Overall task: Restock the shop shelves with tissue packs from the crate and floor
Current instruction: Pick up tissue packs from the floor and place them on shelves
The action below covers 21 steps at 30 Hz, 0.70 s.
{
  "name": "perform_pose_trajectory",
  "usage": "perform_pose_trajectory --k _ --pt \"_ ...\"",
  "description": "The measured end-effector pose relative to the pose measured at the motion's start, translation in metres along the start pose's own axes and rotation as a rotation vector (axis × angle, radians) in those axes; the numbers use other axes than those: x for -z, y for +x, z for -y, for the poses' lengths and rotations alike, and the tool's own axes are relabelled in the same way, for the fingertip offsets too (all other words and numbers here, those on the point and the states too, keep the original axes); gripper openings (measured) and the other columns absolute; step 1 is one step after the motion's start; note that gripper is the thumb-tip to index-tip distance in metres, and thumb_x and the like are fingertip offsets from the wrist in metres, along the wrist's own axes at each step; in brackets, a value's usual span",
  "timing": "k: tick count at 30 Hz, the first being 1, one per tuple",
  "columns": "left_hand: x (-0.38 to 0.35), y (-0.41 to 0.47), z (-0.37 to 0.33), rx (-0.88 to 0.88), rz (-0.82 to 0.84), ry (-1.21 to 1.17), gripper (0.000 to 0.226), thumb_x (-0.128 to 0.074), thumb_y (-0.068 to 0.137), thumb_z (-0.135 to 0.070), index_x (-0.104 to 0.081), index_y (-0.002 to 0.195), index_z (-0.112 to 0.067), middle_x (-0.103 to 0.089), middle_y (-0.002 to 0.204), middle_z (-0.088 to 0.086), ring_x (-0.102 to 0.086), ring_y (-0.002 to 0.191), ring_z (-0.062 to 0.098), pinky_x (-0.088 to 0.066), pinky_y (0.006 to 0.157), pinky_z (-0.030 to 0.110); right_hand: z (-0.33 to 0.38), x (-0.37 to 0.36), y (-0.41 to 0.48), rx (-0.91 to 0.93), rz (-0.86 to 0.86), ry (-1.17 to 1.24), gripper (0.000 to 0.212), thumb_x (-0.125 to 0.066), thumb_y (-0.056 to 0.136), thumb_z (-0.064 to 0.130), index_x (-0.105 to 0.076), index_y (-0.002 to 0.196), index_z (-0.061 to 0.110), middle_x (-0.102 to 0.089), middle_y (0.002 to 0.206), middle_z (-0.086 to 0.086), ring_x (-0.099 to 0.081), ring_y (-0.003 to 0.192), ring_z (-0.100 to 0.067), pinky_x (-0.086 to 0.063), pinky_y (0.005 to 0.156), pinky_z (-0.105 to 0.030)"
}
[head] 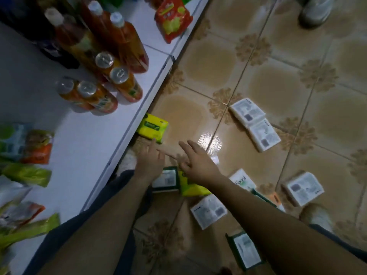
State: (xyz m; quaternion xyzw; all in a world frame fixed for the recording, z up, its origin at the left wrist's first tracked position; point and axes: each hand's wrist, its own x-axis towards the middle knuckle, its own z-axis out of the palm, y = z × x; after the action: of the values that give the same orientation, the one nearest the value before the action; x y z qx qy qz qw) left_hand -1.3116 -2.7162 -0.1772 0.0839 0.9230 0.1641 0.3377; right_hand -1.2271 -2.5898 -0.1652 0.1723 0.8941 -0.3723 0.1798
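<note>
A yellow tissue pack lies on the tiled floor, its end tucked under the white shelf edge. Just below it we hold our left hand and right hand open, fingers spread, grasping nothing. More packs, blurred and probably tissues, lie scattered around. Orange bottles stand on the shelf.

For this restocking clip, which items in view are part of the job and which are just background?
Part of the job:
- yellow tissue pack by the shelf edge
- second yellow pack under the right hand
- white tissue packs on the floor
- green-edged packs
- left hand, open
- white shelf

Just lying about:
- orange drink bottles
- red snack bag
- shoe
</note>
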Motion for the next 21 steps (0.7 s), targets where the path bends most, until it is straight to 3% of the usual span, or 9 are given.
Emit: perform_pose_trajectory --k 3,6,10,13,16,19,21 --pt "-0.018 0.075 0.024 0.025 0.007 0.068 0.063 -0.03 0.094 -0.039 -0.018 0.148 -0.009 -0.027 0.147 0.023 -0.032 0.133 0.035 -0.027 0.104 0.034 -0.009 -0.024 0.08 -0.01 0.051 0.032 0.059 -0.048 0.093 0.029 -0.025 0.146 0.019 -0.02 0.153 -0.014 -0.024 0.138 -0.03 -0.027 0.111 -0.039" --pt "-0.035 0.13 0.043 0.119 0.016 0.032 0.065 -0.038 0.098 -0.039 -0.004 0.15 -0.02 0.001 0.154 0.024 -0.013 0.14 0.042 -0.021 0.11 0.044 -0.021 -0.054 0.139 -0.023 0.088 0.031 0.062 -0.048 0.093 0.027 -0.02 0.148 0.018 -0.016 0.153 -0.018 -0.027 0.136 -0.035 -0.028 0.109 -0.038" --pt "-0.047 0.171 0.064 0.183 0.009 -0.094 0.078 -0.042 0.091 -0.051 0.012 0.145 -0.038 0.01 0.154 0.023 -0.003 0.142 0.041 -0.015 0.113 0.052 -0.036 -0.096 0.183 -0.097 0.136 0.084 0.065 -0.046 0.093 0.032 -0.013 0.149 0.024 -0.013 0.152 -0.018 -0.031 0.134 -0.036 -0.031 0.106 -0.053" --pt "-0.059 0.179 0.069 0.145 -0.065 -0.16 0.084 -0.054 0.086 -0.05 0.002 0.147 -0.039 -0.004 0.152 0.023 -0.018 0.139 0.04 -0.022 0.113 0.045 -0.044 -0.107 0.195 -0.095 0.156 0.093 0.066 -0.046 0.094 0.036 -0.013 0.149 0.023 -0.013 0.153 -0.017 -0.027 0.137 -0.034 -0.028 0.109 -0.047" --pt "-0.071 0.162 0.052 0.101 -0.142 -0.301 0.077 -0.064 0.085 -0.032 -0.019 0.147 -0.03 -0.028 0.132 0.021 -0.041 0.122 0.033 -0.029 0.101 0.024 -0.054 -0.094 0.19 -0.174 0.115 0.201 0.064 -0.051 0.092 0.033 -0.02 0.147 0.022 -0.014 0.154 -0.016 -0.027 0.137 -0.033 -0.027 0.11 -0.04" --pt "-0.069 0.135 0.02 0.085 -0.14 -0.42 0.062 -0.063 0.087 -0.026 -0.035 0.142 -0.025 -0.034 0.133 0.018 -0.041 0.123 0.025 -0.027 0.092 0.014 -0.062 -0.058 0.167 -0.213 0.062 0.212 0.07 -0.058 0.085 0.034 -0.027 0.145 0.019 -0.025 0.15 -0.013 -0.029 0.137 -0.029 -0.023 0.11 -0.035" --pt "-0.058 0.113 -0.003 0.033 -0.144 -0.473 0.057 -0.064 0.087 -0.024 -0.041 0.139 -0.02 -0.037 0.139 0.016 -0.038 0.126 0.022 -0.026 0.086 0.008 -0.058 -0.022 0.141 -0.187 0.02 0.199 0.067 -0.063 0.085 0.024 -0.03 0.143 0.016 -0.032 0.148 -0.011 -0.03 0.137 -0.025 -0.022 0.11 -0.034"
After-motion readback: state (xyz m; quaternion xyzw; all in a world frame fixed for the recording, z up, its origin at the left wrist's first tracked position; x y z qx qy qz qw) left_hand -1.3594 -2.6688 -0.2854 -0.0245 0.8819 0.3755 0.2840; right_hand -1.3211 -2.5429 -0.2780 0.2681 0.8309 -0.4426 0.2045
